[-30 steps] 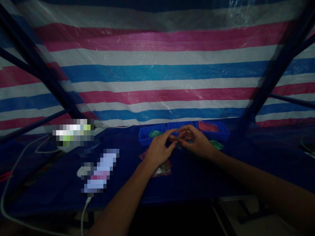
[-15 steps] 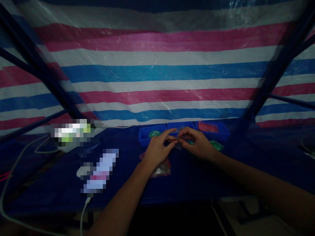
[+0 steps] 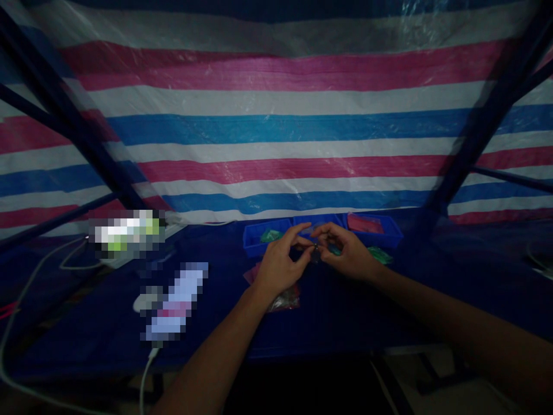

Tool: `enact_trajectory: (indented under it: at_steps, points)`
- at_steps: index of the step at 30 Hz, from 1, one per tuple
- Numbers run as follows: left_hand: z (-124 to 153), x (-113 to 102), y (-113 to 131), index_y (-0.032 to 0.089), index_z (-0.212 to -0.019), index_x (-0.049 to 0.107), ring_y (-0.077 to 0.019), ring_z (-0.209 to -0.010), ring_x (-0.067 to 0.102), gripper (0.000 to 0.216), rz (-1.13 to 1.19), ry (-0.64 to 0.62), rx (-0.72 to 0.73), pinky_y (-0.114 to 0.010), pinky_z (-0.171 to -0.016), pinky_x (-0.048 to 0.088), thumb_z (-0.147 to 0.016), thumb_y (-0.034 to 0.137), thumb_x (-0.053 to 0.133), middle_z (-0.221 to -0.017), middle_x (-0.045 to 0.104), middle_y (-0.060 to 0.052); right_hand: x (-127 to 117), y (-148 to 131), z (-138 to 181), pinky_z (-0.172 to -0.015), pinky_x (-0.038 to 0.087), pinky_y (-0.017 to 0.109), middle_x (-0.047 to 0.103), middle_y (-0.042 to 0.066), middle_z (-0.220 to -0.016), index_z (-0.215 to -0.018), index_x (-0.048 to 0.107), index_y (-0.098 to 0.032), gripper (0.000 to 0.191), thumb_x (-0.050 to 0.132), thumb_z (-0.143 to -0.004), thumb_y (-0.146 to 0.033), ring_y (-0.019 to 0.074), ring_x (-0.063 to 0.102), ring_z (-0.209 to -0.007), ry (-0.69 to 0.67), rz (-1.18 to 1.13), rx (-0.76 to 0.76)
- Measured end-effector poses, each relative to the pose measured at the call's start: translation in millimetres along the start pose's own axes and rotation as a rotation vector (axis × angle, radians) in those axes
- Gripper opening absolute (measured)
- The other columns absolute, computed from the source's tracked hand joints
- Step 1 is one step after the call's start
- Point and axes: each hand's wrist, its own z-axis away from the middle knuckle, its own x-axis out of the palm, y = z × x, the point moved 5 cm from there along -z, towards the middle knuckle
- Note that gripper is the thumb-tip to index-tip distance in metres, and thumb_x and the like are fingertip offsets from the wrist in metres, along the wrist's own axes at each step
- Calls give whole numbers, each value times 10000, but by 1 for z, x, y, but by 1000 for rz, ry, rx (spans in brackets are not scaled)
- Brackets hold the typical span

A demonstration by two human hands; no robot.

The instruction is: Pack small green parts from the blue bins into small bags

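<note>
My left hand (image 3: 280,262) and my right hand (image 3: 345,251) meet over the desk, just in front of the blue bins. Between their fingertips is a small dark piece (image 3: 316,253) with a shiny spot at its top, too small to name. Thumb and fingers of both hands are pinched at it. Beneath my left wrist lies a clear zip bag (image 3: 285,301) with a pinkish edge; its contents are blurred and partly covered. A green packet (image 3: 380,255) rests on the desk beside my right hand.
Three joined blue bins (image 3: 254,245) stand behind my hands, holding a green packet (image 3: 271,235), clear bags and red packets (image 3: 365,223). A blurred-out phone (image 3: 177,302) with a white cable (image 3: 147,369) and a round white item (image 3: 147,301) lie left. Behind hangs a striped tarp (image 3: 294,127).
The fingertips have shifted slightly, and the small dark piece now shows more plainly below them. Both arms stay almost in the same place.
</note>
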Motion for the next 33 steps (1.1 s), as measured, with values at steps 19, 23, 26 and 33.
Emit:
enact_trajectory:
  at_steps: [19, 23, 26, 33]
  points:
    - [0, -9, -8, 235, -1218, 692, -195, -884, 742, 287, -22, 129, -72, -351, -830, 601, -961, 361, 676, -983, 773, -46, -5, 14, -2, -832, 588, 360, 744, 50, -990, -1033, 675, -221, 183, 722, -858, -244, 200, 718, -869, 131, 81, 19]
    - [0, -7, -1, 245, -1251, 705, -206, -952, 740, 293, -28, 34, -76, -345, -851, 583, -1028, 369, 561, -1050, 785, -47, -6, 1, -2, -821, 562, 368, 722, 38, -937, -983, 692, -228, 137, 701, -856, -179, 201, 688, -851, 106, 199, -104]
    - [-1, -8, 0, 234, -1092, 767, -219, -970, 736, 269, -50, 33, -72, -365, -884, 574, -1032, 376, 547, -1049, 788, -48, -7, -6, -2, -872, 553, 408, 726, 49, -967, -959, 703, -244, 125, 728, -852, -186, 229, 680, -929, 76, 238, -184]
    - [-1, -9, -21, 210, -1166, 728, -222, -996, 749, 241, 56, 122, -160, -393, -907, 601, -950, 281, 649, -1104, 779, -74, -7, -9, -2, -1074, 486, 456, 725, 68, -1181, -1071, 736, -271, 226, 788, -865, -351, 251, 652, -1170, -3, 134, -126]
